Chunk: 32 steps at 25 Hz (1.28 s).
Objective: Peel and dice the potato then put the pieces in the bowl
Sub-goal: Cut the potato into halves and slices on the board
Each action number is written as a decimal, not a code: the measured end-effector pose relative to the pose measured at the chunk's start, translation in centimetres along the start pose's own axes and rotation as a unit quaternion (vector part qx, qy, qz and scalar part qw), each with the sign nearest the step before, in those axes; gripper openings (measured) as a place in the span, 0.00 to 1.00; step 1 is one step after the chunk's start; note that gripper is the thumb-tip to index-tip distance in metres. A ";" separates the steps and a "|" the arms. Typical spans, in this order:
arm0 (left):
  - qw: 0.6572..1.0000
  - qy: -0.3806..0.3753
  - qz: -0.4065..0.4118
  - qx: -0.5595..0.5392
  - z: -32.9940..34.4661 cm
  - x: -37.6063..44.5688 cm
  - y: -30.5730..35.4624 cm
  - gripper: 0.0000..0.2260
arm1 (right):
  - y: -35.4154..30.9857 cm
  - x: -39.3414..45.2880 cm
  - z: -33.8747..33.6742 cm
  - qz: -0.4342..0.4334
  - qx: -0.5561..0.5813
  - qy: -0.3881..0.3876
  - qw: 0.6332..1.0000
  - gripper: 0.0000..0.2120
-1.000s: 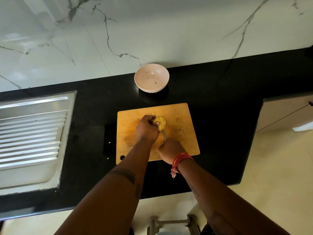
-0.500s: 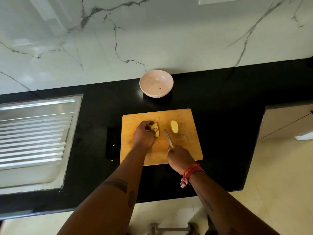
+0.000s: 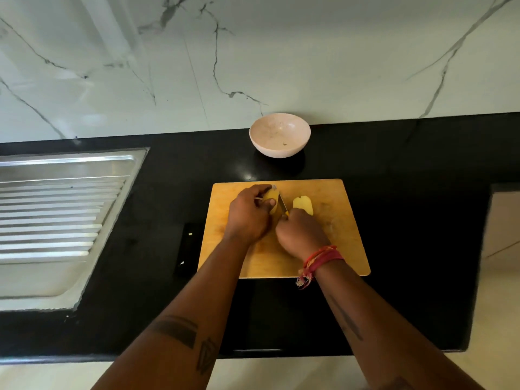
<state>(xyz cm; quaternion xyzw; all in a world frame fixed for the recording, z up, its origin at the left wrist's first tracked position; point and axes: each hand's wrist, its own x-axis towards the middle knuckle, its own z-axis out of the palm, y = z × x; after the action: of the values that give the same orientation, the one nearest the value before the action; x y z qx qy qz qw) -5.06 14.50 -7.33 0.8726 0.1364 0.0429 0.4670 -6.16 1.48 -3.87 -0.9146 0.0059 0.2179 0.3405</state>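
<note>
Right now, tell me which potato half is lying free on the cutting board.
The right-hand potato half, beside the right hand. No hand touches it; the other half is gripped by the left hand, with the knife against it.

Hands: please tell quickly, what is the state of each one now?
Left hand: closed, holding a potato half on the cutting board.
Right hand: closed, holding the knife.

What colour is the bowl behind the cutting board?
Pale pink, almost off-white: the bowl, seen in the head view.
</note>
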 end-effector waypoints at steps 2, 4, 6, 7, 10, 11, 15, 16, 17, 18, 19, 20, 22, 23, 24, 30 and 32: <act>1.000 0.010 0.017 -0.005 0.4 0.0 -0.5 0.18 | 0.4 0.1 0.2 -0.025 0.007 0.012 1.000 0.11; 0.998 0.013 0.063 0.020 0.9 -0.4 -1.0 0.18 | 1.0 -0.1 0.6 -0.048 -0.005 0.036 0.998 0.09; 0.989 0.029 0.120 0.080 1.1 -0.8 -1.1 0.19 | 1.5 -0.4 1.0 -0.072 -0.025 0.054 0.996 0.09; 0.982 0.042 0.146 0.110 1.1 -1.1 -1.2 0.19 | 1.8 -0.7 1.1 -0.086 -0.036 0.056 0.994 0.10; 0.973 0.055 0.166 0.152 0.9 -2.1 -1.6 0.20 | 2.6 -1.6 1.6 -0.093 -0.046 0.072 0.992 0.14; 0.974 0.056 0.158 0.150 1.0 -2.3 -1.7 0.20 | 2.8 -1.8 1.8 -0.088 -0.044 0.078 0.992 0.16; 0.975 0.059 0.151 0.154 2.0 -2.9 -1.9 0.18 | 3.8 -3.2 1.9 -0.081 -0.036 0.105 0.990 0.18; 0.973 0.057 0.151 0.166 2.3 -2.7 -2.0 0.18 | 4.0 -3.4 1.9 -0.082 -0.034 0.114 0.990 0.18; 0.972 0.052 0.145 0.175 2.5 -2.6 -2.2 0.18 | 4.2 -3.5 2.0 -0.082 -0.036 0.120 0.989 0.17; 0.973 0.048 0.134 0.179 2.7 -2.4 -2.2 0.18 | 4.4 -3.6 2.1 -0.081 -0.040 0.126 0.988 0.17; 0.974 0.046 0.123 0.182 2.8 -2.3 -2.2 0.17 | 4.4 -3.7 2.2 -0.080 -0.047 0.134 0.987 0.16; 0.974 0.046 0.118 0.186 2.9 -2.2 -2.2 0.17 | 4.5 -3.8 2.3 -0.081 -0.056 0.143 0.985 0.15; 0.974 0.050 0.117 0.189 3.0 -1.9 -2.3 0.17 | 4.5 -3.8 2.6 -0.094 -0.076 0.163 0.979 0.15; 0.973 0.052 0.120 0.191 3.1 -1.8 -2.3 0.18 | 4.4 -3.8 2.8 -0.108 -0.083 0.172 0.976 0.16; 0.971 0.054 0.125 0.195 3.2 -1.9 -2.3 0.18 | 4.3 -3.9 2.8 -0.122 -0.089 0.176 0.973 0.19; 0.958 0.053 0.162 0.232 3.1 -1.8 -2.4 0.19 | 3.9 -3.5 3.4 -0.151 -0.118 0.202 0.961 0.22; 0.953 0.056 0.176 0.241 3.0 -1.7 -2.4 0.19 | 3.5 -3.0 3.6 -0.143 -0.110 0.204 0.962 0.20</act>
<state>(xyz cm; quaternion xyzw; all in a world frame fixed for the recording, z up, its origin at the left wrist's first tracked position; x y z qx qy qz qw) -6.57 12.87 -10.91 0.9656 0.0128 0.1395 0.2191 -10.86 0.58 -7.23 -0.9629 -0.0796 -0.0245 0.2565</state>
